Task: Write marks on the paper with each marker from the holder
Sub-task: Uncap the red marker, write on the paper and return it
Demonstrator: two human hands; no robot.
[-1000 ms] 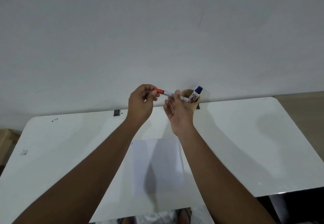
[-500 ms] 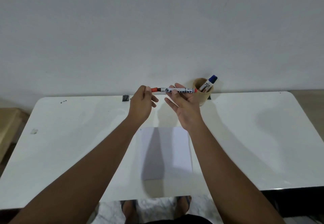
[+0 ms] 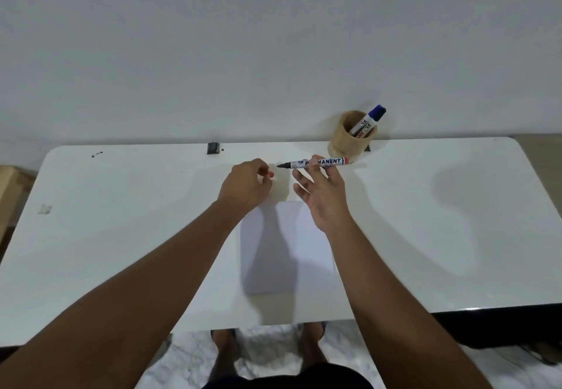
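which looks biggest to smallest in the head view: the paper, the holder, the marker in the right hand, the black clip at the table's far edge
1. paper
2. holder and marker: unsure; the marker is longer but far thinner, and held up nearer the camera
3. black clip

Both bare forearms reach forward, the left hand (image 3: 248, 186) curled closed, the right hand (image 3: 324, 195) palm-up, fingers pinching near their tips.
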